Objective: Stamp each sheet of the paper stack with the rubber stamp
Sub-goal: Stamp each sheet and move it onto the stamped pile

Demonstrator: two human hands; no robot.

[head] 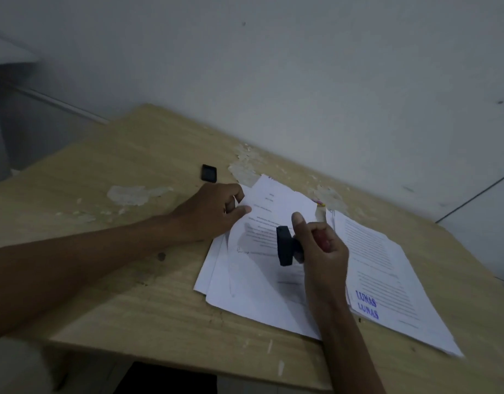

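Observation:
A stack of white printed sheets (245,285) lies on the wooden table (131,280). My left hand (213,211) pinches the top left corner of the top sheet (273,206), which is lifted and curled. My right hand (319,245) holds a black rubber stamp (284,245) by its handle above the stack, with its base tipped to the left. To the right lies a second pile of sheets (387,268); its top sheet bears two blue "LUNAS" stamps (366,307).
A small black square object (209,173) sits on the table behind my left hand. The tabletop has peeled, flaking patches (245,163) near the white wall (302,81). The table's front edge runs close below the papers.

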